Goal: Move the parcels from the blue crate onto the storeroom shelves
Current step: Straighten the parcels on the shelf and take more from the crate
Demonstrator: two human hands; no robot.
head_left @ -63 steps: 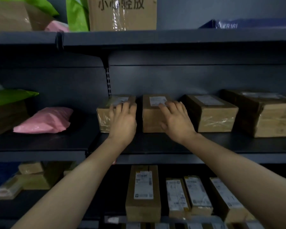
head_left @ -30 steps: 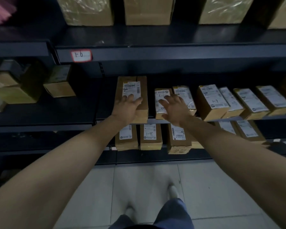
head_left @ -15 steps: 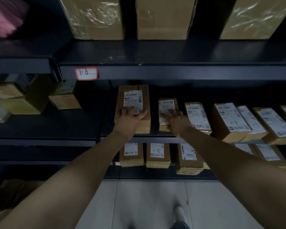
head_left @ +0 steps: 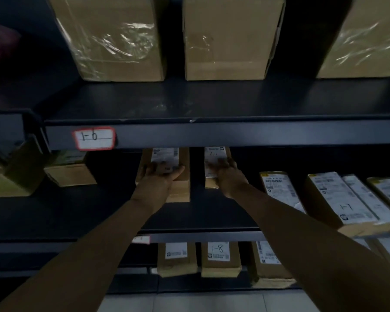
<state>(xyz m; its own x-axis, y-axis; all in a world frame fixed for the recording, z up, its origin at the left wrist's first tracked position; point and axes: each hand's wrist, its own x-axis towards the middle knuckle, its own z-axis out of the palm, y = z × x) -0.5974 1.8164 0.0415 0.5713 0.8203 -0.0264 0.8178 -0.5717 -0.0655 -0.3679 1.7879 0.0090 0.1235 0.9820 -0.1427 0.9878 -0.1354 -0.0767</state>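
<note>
A long brown parcel (head_left: 181, 192) with a white label lies on the dark middle shelf (head_left: 198, 218), under the shelf edge tagged 1-6 (head_left: 94, 138). My left hand (head_left: 158, 179) lies flat on its top, fingers on the label, thumb spread to the right. Just to the right stands a narrow brown parcel (head_left: 214, 154) with a handwritten label. My right hand (head_left: 228, 176) rests over it, fingers stretched along its top. Both parcels sit deep under the upper shelf, their far ends hidden. No blue crate is in view.
Three large taped cartons (head_left: 227, 41) stand on the upper shelf. More labelled parcels (head_left: 338, 199) lie on the middle shelf at right, one marked 1-7. Small boxes (head_left: 70, 172) sit at left. Parcels (head_left: 221, 260) fill the lower shelf; floor tiles (head_left: 212, 302) show below.
My hands left the upper shelf's cartons and came down onto two parcels one shelf lower. Both parcels have slid deeper under the 1-6 shelf, and my view has moved closer.
</note>
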